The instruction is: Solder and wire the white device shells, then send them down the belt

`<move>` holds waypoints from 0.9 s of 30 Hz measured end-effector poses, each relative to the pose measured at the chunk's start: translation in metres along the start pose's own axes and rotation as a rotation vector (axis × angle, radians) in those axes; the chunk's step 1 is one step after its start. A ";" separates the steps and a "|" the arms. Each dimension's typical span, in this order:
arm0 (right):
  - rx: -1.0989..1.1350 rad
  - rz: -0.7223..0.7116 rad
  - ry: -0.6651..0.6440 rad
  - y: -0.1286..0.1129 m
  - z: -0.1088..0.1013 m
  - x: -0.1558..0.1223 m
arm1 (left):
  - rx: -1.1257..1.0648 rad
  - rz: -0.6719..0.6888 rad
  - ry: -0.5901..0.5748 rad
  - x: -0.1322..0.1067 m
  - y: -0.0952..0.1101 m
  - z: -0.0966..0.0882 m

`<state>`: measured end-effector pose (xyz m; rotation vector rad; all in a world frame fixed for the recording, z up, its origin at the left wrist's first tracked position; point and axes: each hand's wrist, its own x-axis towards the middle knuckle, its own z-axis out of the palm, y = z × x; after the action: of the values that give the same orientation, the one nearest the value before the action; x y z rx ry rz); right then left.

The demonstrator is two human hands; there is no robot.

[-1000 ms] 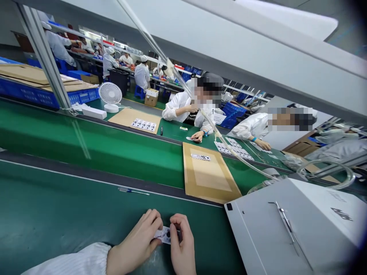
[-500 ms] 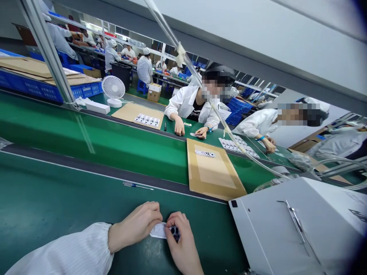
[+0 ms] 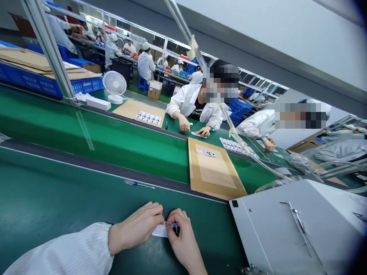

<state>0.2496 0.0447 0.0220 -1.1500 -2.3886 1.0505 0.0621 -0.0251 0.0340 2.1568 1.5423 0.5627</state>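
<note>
Both of my hands meet low in the middle of the head view, over the green table. My left hand (image 3: pixel 137 227) has its fingers curled and pinches the left end of a small white card with dark round parts (image 3: pixel 161 230). My right hand (image 3: pixel 180 238) is closed too, its fingertips pressed on the card's right end, where a dark part shows. The card lies flat on or just above the table surface, mostly hidden by my fingers.
A white machine housing (image 3: pixel 298 229) with tweezers on top (image 3: pixel 299 225) stands at my right. A pen (image 3: pixel 139 184) lies by the belt edge. A cardboard sheet (image 3: pixel 213 170) rides the green conveyor. Two people in white coats work across it, with a fan (image 3: pixel 114 86).
My hands have closed in tighter over the card, hiding more of it. The view has tilted a little. The person opposite lowered a hand from the face to the table.
</note>
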 end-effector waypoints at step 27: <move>-0.156 0.034 -0.006 -0.005 0.000 0.006 | -0.222 -0.361 0.107 0.011 0.006 0.005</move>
<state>0.2434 0.0469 0.0252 -1.2442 -2.5017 0.8910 0.0732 -0.0166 0.0338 1.6580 1.7799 0.6951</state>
